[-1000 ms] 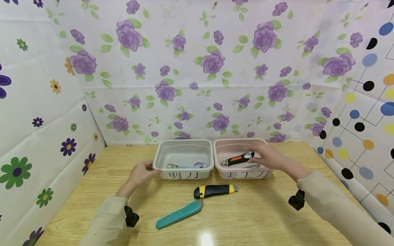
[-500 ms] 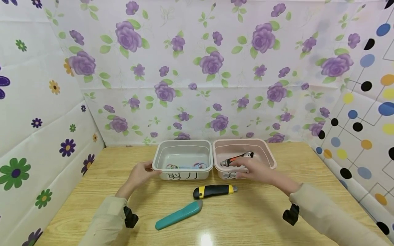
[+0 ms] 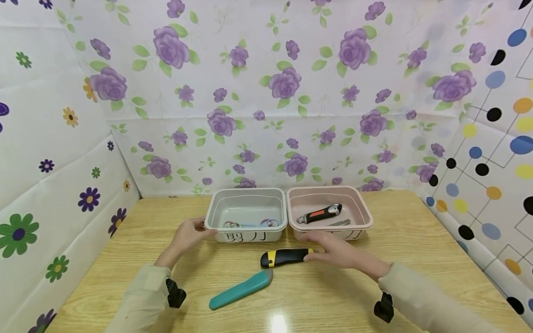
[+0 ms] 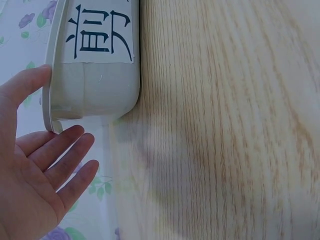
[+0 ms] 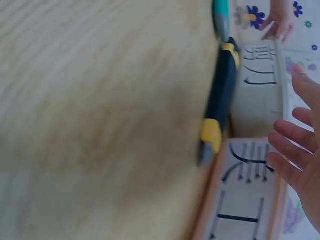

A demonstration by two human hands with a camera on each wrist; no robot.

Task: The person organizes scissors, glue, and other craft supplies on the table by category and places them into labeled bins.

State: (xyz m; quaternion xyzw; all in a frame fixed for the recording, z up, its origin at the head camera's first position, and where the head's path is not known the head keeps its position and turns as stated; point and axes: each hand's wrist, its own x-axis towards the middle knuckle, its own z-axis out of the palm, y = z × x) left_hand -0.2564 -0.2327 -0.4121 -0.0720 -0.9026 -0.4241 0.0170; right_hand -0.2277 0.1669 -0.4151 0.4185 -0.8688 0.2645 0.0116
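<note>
My left hand (image 3: 187, 237) rests at the near left corner of a pale grey bin (image 4: 100, 90). Its thumb touches the rim and the other fingers are loosely extended beside the corner. Scissors (image 3: 269, 223) with coloured handles lie inside that bin. My right hand (image 3: 333, 249) hovers over the tip end of a black and yellow utility knife (image 3: 289, 256), fingers spread in the right wrist view. That utility knife lies on the table in front of the bins. A teal utility knife (image 3: 241, 290) lies nearer, slanting up to the right.
Beside the grey bin stands a pink bin (image 3: 366, 208), holding a black and orange utility knife (image 3: 319, 214) and a grey tool (image 3: 340, 223). Both bins carry labels with black characters. Flowered cloth (image 3: 266, 115) hangs behind the wooden table (image 3: 399, 240).
My right hand has come out of the pink bin, moving left and nearer to the black and yellow utility knife. The black and orange utility knife stays in the bin. My left hand keeps its place.
</note>
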